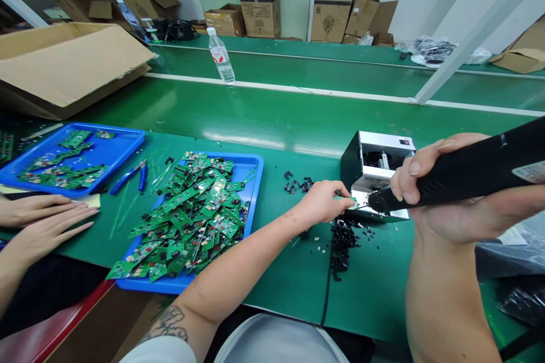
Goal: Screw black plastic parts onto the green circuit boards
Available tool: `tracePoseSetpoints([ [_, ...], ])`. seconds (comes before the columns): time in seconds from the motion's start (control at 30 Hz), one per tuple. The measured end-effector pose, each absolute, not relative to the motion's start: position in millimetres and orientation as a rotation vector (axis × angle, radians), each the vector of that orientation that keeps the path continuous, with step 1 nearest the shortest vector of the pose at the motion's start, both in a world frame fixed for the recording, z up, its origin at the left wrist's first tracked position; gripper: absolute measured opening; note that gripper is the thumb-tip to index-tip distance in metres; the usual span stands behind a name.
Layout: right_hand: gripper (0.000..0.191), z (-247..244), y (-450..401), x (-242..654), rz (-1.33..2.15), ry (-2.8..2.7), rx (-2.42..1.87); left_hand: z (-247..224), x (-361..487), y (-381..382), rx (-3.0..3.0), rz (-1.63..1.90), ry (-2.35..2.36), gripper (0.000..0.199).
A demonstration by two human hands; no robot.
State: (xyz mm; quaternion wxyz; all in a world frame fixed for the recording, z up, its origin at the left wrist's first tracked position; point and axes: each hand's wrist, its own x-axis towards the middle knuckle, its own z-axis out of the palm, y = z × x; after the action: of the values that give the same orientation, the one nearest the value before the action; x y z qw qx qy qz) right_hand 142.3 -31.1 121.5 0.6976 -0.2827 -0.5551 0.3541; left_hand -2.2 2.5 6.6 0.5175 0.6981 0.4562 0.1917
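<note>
My left hand [326, 202] pinches a small green circuit board [349, 202] at the front of a silver and black machine [385, 150], probably a screw feeder. In my right hand [447, 198] is a black electric screwdriver [468, 164], held with the fingers wrapped round its body. Its tip points left at the board; whether it touches is too small to tell. Small black plastic parts [343, 247] lie heaped just below my left hand, and more black parts [298, 182] are scattered behind it. A blue tray [258, 181] piled with green circuit boards [200, 210] stands to the left.
A co-worker's hands [46, 221] rest near a second blue tray [128, 139] at the left. Blue-handled cutters [128, 177] lie between the trays. A large cardboard box [72, 68], a water bottle [221, 57] and a white post [451, 34] stand farther back. A cable [327, 289] crosses the front edge.
</note>
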Motion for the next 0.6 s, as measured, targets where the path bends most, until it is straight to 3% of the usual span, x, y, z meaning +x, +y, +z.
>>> tracePoseSetpoints([
  [0.6, 0.059, 111, -30, 142, 0.785, -1.233, -0.634, 14, -4, 0, 1.649, 0.472, 1.096, 0.028],
])
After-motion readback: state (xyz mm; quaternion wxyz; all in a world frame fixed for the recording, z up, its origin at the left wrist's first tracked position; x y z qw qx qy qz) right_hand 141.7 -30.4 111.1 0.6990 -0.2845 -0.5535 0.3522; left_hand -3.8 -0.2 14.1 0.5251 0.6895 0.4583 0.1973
